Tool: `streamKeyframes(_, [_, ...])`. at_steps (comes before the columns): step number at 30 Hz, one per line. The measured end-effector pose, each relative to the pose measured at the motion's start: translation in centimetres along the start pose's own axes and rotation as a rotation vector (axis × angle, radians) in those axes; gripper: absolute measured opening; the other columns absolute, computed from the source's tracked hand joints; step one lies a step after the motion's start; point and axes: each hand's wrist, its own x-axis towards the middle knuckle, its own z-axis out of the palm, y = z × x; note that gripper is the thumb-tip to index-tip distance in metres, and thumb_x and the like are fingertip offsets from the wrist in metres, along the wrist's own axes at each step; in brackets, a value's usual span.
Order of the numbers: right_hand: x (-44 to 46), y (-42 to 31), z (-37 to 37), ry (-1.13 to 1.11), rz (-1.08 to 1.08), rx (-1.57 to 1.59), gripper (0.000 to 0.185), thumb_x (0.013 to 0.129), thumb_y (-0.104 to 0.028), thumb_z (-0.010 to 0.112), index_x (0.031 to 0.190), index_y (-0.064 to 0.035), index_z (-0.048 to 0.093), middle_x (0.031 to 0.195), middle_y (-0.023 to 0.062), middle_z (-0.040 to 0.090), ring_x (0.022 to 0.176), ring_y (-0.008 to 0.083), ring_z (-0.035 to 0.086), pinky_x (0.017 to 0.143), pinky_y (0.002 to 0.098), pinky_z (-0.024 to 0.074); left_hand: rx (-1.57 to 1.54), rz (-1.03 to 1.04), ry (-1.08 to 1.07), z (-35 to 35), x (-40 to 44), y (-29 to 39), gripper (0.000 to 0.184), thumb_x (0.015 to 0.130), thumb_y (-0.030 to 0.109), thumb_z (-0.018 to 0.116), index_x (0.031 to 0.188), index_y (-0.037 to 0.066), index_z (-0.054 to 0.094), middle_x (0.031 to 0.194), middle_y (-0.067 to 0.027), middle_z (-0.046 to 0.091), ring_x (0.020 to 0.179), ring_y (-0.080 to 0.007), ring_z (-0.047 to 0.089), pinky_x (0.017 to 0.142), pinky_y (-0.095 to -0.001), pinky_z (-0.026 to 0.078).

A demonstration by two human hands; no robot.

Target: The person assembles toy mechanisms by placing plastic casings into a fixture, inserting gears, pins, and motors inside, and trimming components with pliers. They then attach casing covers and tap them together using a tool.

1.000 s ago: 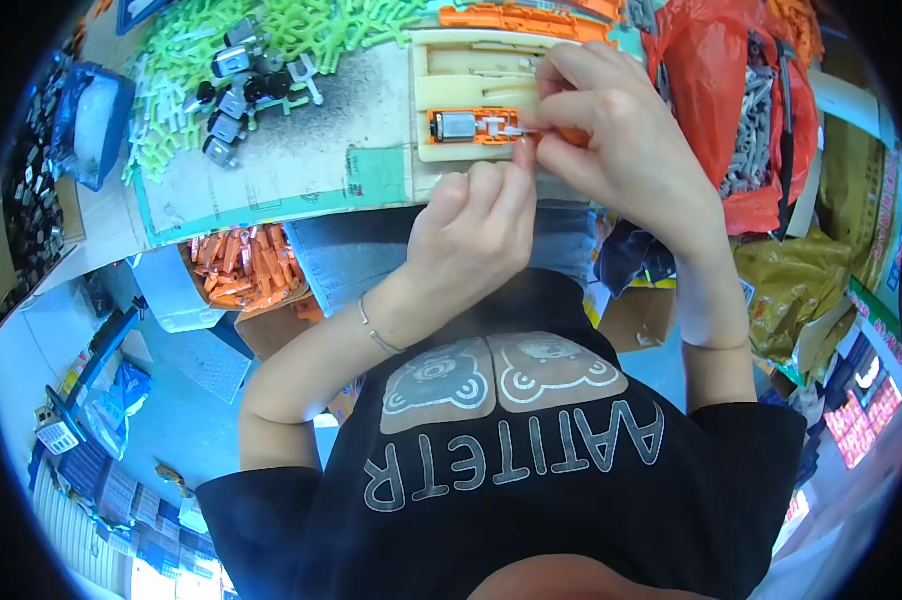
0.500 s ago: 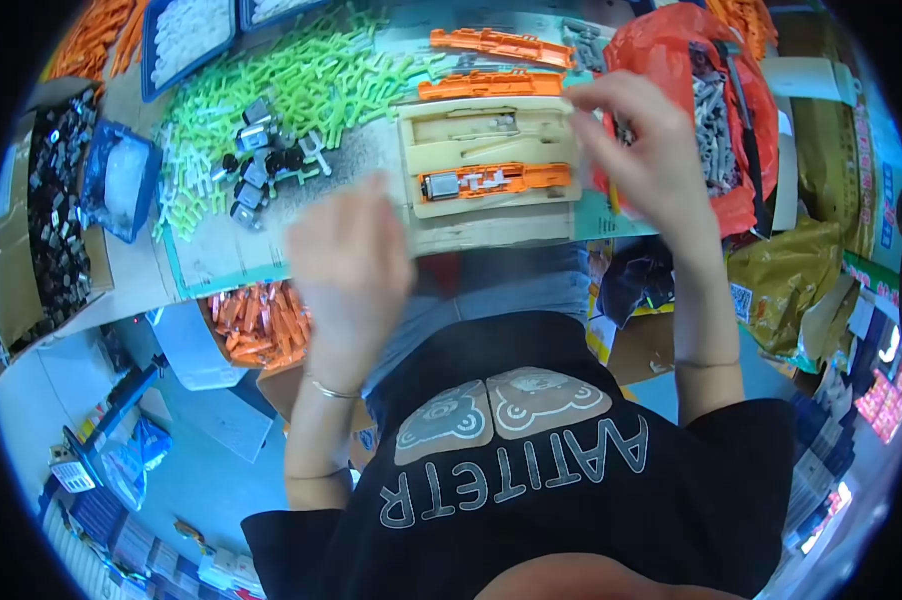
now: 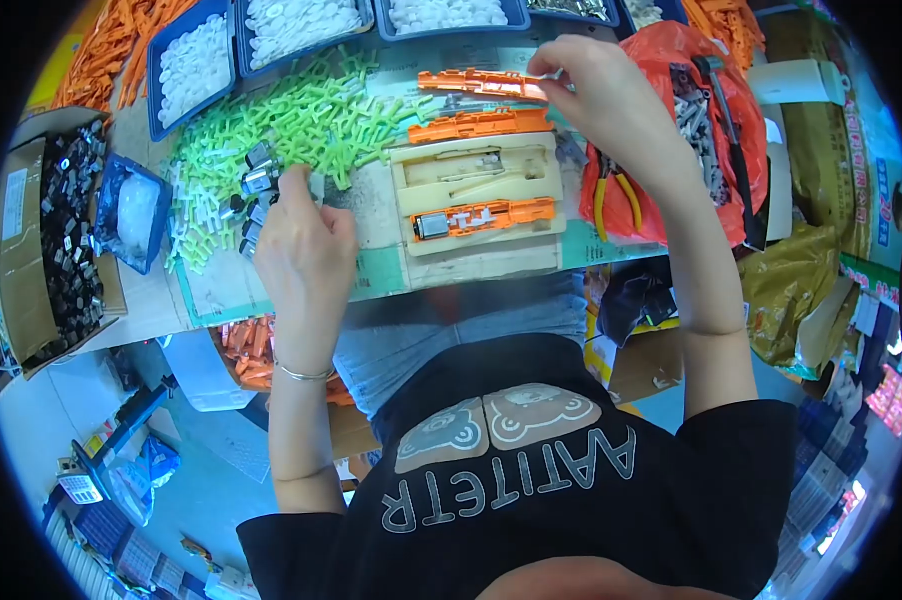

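My left hand is closed, its fingertips down at the small silver and black motors beside the green parts; what it holds is hidden. With my right hand I pinch the right end of the upper orange shell. Just below that lies another orange shell. In the lower slot of the cream fixture rests an orange shell with a silver motor at its left end and white pieces in its middle.
Green forked parts spread across the table. Blue trays of white pieces line the back. At left are a box of motors and a blue tray. Yellow-handled pliers lie by a red bag at right.
Both hands have left the filled shell in the fixture. My left hand moved left to the motors, while my right hand moved up and took hold of the upper orange shell.
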Motion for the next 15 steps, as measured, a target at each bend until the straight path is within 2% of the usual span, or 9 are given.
streamKeyframes(4, [0.9,1.9,1.0,-0.066,0.089,-0.125,0.019,0.077,-0.004,0.061,0.093,0.0052,0.06,0.084,0.02,0.064,0.079,0.0331,0.063,0.071,0.0386,0.05,-0.203,0.064,0.073,-0.4,-0.5,-0.6,0.028,0.072,-0.001,0.06,0.1,-0.002,0.06,0.069,-0.0106,0.059,0.059,-0.0237,0.058,0.056,-0.0339,0.049])
streamKeyframes(6, [1.0,2.0,1.2,-0.094,0.133,-0.099,0.021,0.076,-0.005,0.062,0.095,0.0052,0.06,0.084,0.021,0.063,0.08,0.0342,0.063,0.072,0.0391,0.0499,-0.495,-0.022,0.09,-0.4,-0.9,-0.6,0.026,0.075,-0.002,0.064,0.1,-0.001,0.061,0.074,-0.0106,0.062,0.059,-0.0171,0.059,0.057,-0.0276,0.049])
streamKeyframes(7, [1.1,2.0,1.3,-0.122,0.185,-0.074,0.024,0.074,-0.005,0.062,0.096,0.0052,0.059,0.084,0.0219,0.063,0.081,0.0352,0.063,0.072,0.0396,0.0498,-0.492,-0.031,0.094,-0.3,-1.1,-0.7,0.026,0.075,-0.002,0.064,0.1,-0.001,0.061,0.074,-0.0106,0.062,0.059,-0.0171,0.059,0.057,-0.0276,0.049])
streamKeyframes(9, [1.1,2.2,1.5,-0.112,0.188,-0.068,0.027,0.072,-0.006,0.063,0.097,0.0051,0.059,0.083,0.0221,0.063,0.081,0.0356,0.063,0.072,0.0401,0.0497,-0.683,-0.138,0.102,-0.2,-1.4,-0.7,0.018,0.079,-0.001,0.066,0.096,-0.001,0.062,0.079,-0.0108,0.064,0.063,-0.0134,0.062,0.06,-0.0246,0.05])
streamKeyframes(11, [1.1,2.5,1.9,-0.084,0.212,-0.071,0.032,0.069,-0.008,0.064,0.098,0.0047,0.058,0.081,0.0218,0.063,0.08,0.0357,0.062,0.071,0.0406,0.0491,-0.701,-0.135,0.115,-0.4,-1.6,-1.0,0.014,0.08,-0.002,0.065,0.094,-0.001,0.062,0.079,-0.0101,0.064,0.063,-0.0137,0.062,0.059,-0.0245,0.05])
streamKeyframes(15, [1.3,2.3,1.9,-0.138,0.255,0.007,0.029,0.07,-0.009,0.063,0.095,0.0034,0.059,0.08,0.0203,0.062,0.074,0.034,0.061,0.067,0.0387,0.0485,-0.715,-0.121,0.197,-2.0,-1.7,-2.4,0.008,0.082,-0.003,0.064,0.09,-0.001,0.063,0.08,-0.0081,0.063,0.068,-0.0142,0.063,0.059,-0.0237,0.049])
